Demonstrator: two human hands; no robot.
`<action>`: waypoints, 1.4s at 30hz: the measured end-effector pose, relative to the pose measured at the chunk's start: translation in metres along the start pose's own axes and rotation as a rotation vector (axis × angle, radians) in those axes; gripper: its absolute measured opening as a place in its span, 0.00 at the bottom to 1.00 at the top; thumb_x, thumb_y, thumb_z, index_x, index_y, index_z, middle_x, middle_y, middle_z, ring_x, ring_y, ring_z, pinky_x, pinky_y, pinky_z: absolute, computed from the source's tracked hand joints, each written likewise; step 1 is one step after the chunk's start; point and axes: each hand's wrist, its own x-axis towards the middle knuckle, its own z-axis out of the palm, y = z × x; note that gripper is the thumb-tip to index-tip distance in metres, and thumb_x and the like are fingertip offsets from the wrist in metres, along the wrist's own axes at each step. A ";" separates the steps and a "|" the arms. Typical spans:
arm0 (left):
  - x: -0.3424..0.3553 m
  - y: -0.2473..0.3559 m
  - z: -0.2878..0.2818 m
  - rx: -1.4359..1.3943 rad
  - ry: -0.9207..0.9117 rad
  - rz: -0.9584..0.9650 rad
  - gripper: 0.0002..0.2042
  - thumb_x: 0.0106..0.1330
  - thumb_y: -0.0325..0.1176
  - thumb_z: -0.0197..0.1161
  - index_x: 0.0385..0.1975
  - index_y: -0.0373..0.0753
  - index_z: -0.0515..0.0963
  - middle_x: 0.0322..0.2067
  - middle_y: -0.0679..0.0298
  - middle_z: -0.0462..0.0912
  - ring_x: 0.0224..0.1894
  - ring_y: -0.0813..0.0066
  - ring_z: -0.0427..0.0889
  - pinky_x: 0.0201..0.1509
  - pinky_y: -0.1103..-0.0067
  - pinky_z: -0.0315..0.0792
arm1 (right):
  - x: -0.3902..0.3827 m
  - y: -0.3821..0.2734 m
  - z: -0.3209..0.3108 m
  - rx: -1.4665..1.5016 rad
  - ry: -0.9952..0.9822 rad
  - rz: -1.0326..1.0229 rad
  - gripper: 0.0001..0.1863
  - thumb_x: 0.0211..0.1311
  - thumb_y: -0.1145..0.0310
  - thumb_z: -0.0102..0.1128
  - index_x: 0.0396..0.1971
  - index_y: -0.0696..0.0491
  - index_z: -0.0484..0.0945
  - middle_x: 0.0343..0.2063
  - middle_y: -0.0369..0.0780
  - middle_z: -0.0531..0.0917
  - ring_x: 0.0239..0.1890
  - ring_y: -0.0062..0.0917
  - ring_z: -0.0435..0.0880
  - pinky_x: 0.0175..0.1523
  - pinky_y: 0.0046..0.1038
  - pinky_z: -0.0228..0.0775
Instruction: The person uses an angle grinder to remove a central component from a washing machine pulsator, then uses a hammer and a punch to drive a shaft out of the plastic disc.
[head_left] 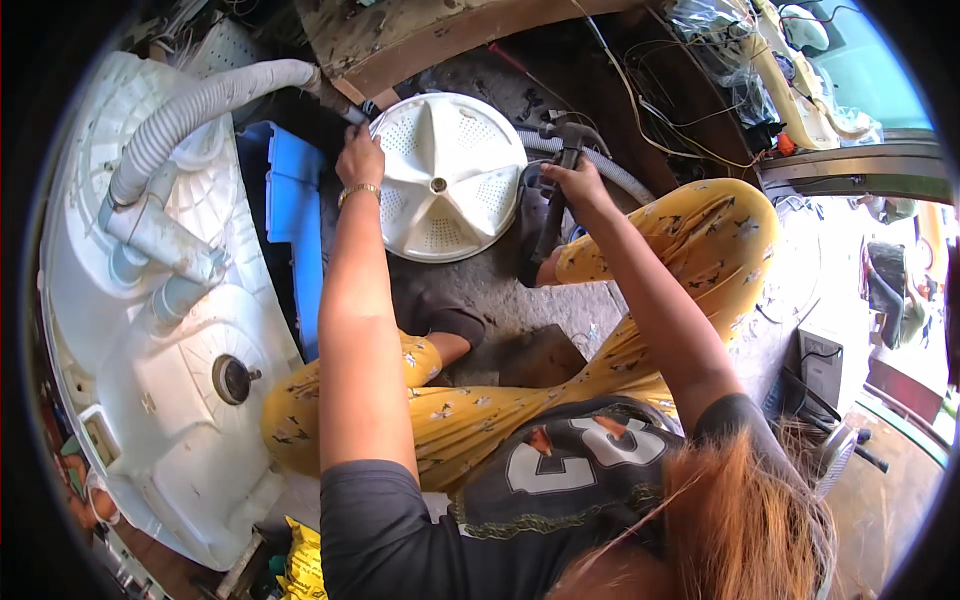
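White ribbed disc [438,160]: faces upward in front of the person, between the two hands and touching or nearly touching the left one; whether it lies flat or leans is hard to tell. Its ribbed side and central hole are left exposed, probably because that keeps the hub within easy reach.

Left hand [362,163]: at the disc's upper-left rim, fingers bent together; I cannot tell whether they pinch the rim, a small part, or only rest there. It seems placed to steady the disc from the side.

Right hand [578,185]: just beyond the disc's right rim, fingers wrapped round a dark hammer [545,235] near its head. So short a grip would seem to favour control over a full swing.

Hammer: right of the disc, handle slanting down toward the person's foot, head up by the hand.

Legs in yellow trousers [690,240]: bent on the near side of the disc, apparently to leave it room on the floor.

Blue plastic part [295,200]: left of the disc, standing apart from it.

White tub [110,360]: farther left of the disc, carrying a corrugated hose [215,88] that arches toward the left hand.
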 end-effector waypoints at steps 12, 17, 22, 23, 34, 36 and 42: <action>-0.042 -0.064 0.037 -0.237 -0.008 -0.299 0.18 0.70 0.35 0.57 0.59 0.41 0.69 0.51 0.49 0.81 0.53 0.47 0.80 0.55 0.59 0.73 | 0.147 0.069 0.047 -0.448 0.103 -0.095 0.35 0.49 0.68 0.66 0.61 0.58 0.70 0.53 0.52 0.81 0.58 0.42 0.80 0.63 0.34 0.69; -0.060 -0.114 0.041 -0.325 0.043 -0.457 0.22 0.70 0.38 0.58 0.62 0.40 0.71 0.57 0.48 0.78 0.56 0.48 0.79 0.61 0.62 0.70 | 0.126 0.037 0.081 -0.422 -0.048 -0.155 0.35 0.49 0.68 0.68 0.60 0.58 0.70 0.50 0.49 0.82 0.53 0.36 0.81 0.60 0.31 0.70; -0.085 -0.121 0.059 -0.755 0.129 -0.442 0.24 0.72 0.38 0.55 0.61 0.28 0.68 0.56 0.39 0.76 0.58 0.44 0.76 0.63 0.63 0.68 | 0.112 0.012 0.086 -0.112 -0.197 -0.373 0.30 0.53 0.73 0.64 0.59 0.59 0.71 0.47 0.45 0.83 0.48 0.30 0.80 0.57 0.29 0.71; -0.103 -0.138 0.060 -0.889 0.172 -0.500 0.24 0.72 0.38 0.54 0.61 0.25 0.67 0.55 0.37 0.76 0.58 0.43 0.76 0.63 0.63 0.68 | 0.095 0.007 0.107 -0.086 -0.245 -0.414 0.26 0.54 0.75 0.64 0.55 0.59 0.72 0.43 0.43 0.83 0.44 0.28 0.78 0.54 0.29 0.71; -0.134 -0.142 0.092 -0.667 -0.328 -0.823 0.18 0.67 0.26 0.49 0.54 0.25 0.72 0.50 0.40 0.80 0.48 0.46 0.84 0.38 0.62 0.83 | 0.053 -0.027 0.101 -0.367 -0.154 -0.697 0.30 0.52 0.74 0.61 0.59 0.52 0.71 0.50 0.52 0.79 0.55 0.48 0.77 0.61 0.41 0.68; -0.125 -0.139 0.087 -0.700 -0.481 -0.699 0.16 0.67 0.29 0.48 0.49 0.28 0.75 0.36 0.51 0.84 0.25 0.54 0.85 0.25 0.66 0.78 | 0.045 -0.022 0.080 -0.368 -0.122 -0.721 0.28 0.53 0.73 0.62 0.58 0.53 0.72 0.48 0.52 0.80 0.54 0.48 0.77 0.60 0.40 0.69; -0.120 -0.065 0.094 -0.007 -0.936 -0.332 0.16 0.65 0.34 0.51 0.44 0.31 0.81 0.37 0.53 0.87 0.32 0.54 0.87 0.37 0.63 0.79 | 0.011 -0.052 0.041 -0.181 -0.007 -0.664 0.20 0.58 0.67 0.65 0.50 0.56 0.77 0.41 0.51 0.83 0.45 0.47 0.83 0.51 0.39 0.73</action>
